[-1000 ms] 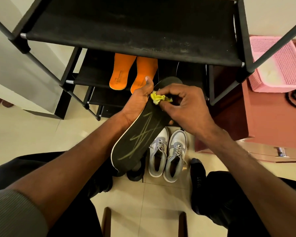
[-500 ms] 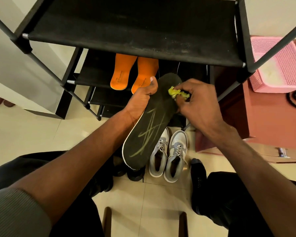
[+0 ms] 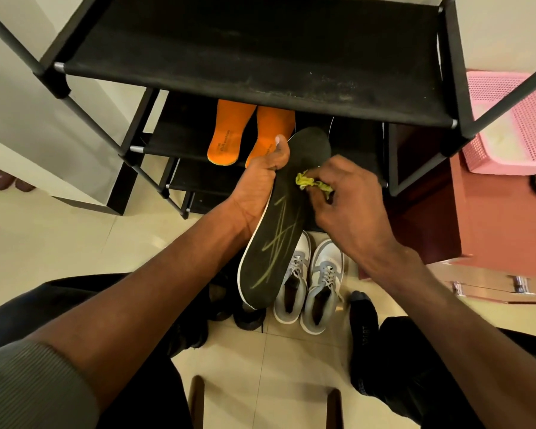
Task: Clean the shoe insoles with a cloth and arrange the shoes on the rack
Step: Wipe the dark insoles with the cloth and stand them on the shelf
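Both forearms are reaching forward and converging at centre. The left hand [image 3: 260,184] is gripping the insole [image 3: 279,224] along its edge, thumb pointing up across the top face. The right hand [image 3: 350,205] is curling its fingers, pinching the cloth [image 3: 311,183] against the insole, knuckles facing up.

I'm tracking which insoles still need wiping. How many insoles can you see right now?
3. Two orange insoles lie side by side on the rack's second shelf; one black insole is in the left hand. Others may be hidden.
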